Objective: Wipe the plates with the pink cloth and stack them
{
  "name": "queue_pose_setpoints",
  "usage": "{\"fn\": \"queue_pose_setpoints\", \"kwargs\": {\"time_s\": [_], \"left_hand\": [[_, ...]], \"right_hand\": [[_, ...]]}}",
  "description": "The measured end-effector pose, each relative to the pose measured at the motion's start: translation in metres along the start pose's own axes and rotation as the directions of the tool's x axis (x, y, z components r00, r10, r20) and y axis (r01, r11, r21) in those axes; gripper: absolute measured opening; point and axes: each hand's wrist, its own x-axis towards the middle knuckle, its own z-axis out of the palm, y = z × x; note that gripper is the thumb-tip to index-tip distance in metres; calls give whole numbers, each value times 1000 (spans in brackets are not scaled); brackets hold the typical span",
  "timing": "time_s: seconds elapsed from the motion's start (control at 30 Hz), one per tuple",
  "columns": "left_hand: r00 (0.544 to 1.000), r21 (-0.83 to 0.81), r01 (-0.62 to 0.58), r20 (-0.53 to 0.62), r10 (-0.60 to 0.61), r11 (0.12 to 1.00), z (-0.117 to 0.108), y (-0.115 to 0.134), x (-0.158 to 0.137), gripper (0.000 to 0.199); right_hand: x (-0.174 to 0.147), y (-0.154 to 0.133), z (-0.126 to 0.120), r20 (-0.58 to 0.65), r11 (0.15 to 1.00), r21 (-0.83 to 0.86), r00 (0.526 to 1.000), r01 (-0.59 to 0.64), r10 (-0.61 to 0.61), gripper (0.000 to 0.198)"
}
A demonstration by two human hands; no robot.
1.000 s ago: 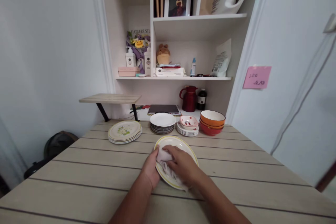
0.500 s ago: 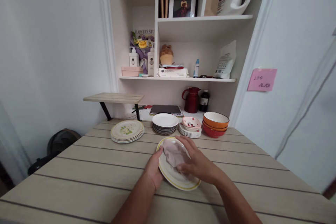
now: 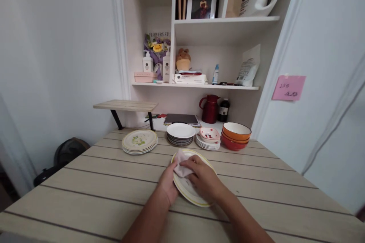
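Observation:
A white plate with a yellow rim is tilted over the wooden table, near its middle. My left hand grips the plate's left edge, thumb on the upper side and the other fingers hidden beneath. On the plate's face lies a pale pink cloth, bunched toward the upper left rim. My right hand is closed on this cloth, its fingers bent and pressing it against the plate. Part of the plate's right side is hidden under the right hand.
Along the back of the table stand a stack of patterned plates, a stack with a white plate on top, small dishes and orange and red bowls. Behind them is a red jug below shelves.
My right hand has moved left across the plate and its fingers have closed on the cloth, which is now bunched nearer the left rim. My left hand keeps its hold.

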Motion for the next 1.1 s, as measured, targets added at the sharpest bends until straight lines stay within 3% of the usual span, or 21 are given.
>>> {"fn": "queue_pose_setpoints", "kwargs": {"time_s": [0.23,0.33,0.43,0.6,0.67,0.87,1.1], "left_hand": [[1000,-13,13,20,-13,1000,-2,-1,1,52],[999,-21,19,28,-19,1000,-3,-1,0,52],[999,-26,21,32,-20,999,-2,0,-1,51],[1000,-25,10,25,-10,1000,0,1,-1,46],[1000,-23,5,18,-5,1000,1,1,0,44],[1000,-8,-1,-3,1,1000,-1,-1,0,48],[999,12,17,-28,-16,1000,1,-1,-2,48]], "right_hand": [[-7,7,-16,-7,936,-241,965,-257,264,35],[-15,2,-23,37,949,-237,974,-208,223,35],[-17,-9,-20,97,983,-164,991,-79,96,34],[-8,-20,0,47,997,-59,998,55,-52,31],[-4,-18,5,14,997,-66,999,30,-30,31],[-3,8,-8,-24,958,-190,976,-216,215,31],[-17,8,-20,95,973,-185,982,-141,160,24]]}}
